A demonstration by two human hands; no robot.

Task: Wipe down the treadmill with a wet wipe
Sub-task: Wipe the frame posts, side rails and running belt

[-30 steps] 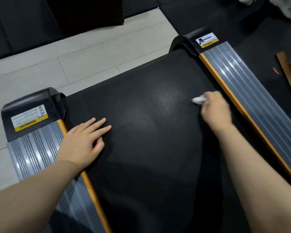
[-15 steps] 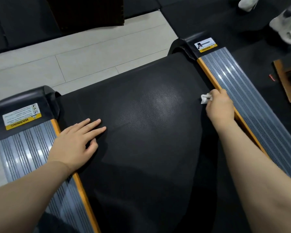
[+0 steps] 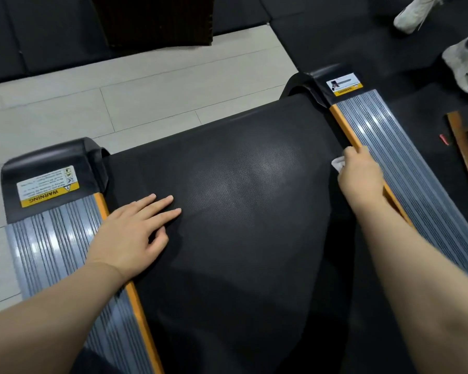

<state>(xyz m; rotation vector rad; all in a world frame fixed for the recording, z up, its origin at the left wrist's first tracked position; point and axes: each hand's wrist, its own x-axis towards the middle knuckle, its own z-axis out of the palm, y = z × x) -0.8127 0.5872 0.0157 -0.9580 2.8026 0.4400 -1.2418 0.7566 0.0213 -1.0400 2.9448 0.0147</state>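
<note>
White and crumpled, the wet wipe (image 3: 337,163) shows me only a small corner; the rest is buried under my right hand (image 3: 361,176), so I cannot tell how much of it is folded inside. That hand is curled round the wipe, knuckles up, pressing it at the right edge of the black belt (image 3: 241,238), just beside the orange strip (image 3: 345,122) that borders the right side rail (image 3: 405,163). The wipe pokes out on the hand's left side, toward the belt's middle. The fingertips reach onto the orange strip, though motion blur softens them and I cannot see exactly where each one lies.

My left hand (image 3: 131,233) lies flat and relaxed, fingers straight and spread on the belt, its heel over the orange edge of the left side rail (image 3: 52,247). It holds nothing.

Both forearms run out of the bottom of the frame. The treadmill's near end is cut off too. The warning label (image 3: 48,188) on the left end cap reads upside down; the small print on it, and on the right label (image 3: 343,83), is too small to read. At the top right, pale shoes (image 3: 462,68) are partly cropped, and a wooden object (image 3: 465,141) is cut by the right edge.
</note>
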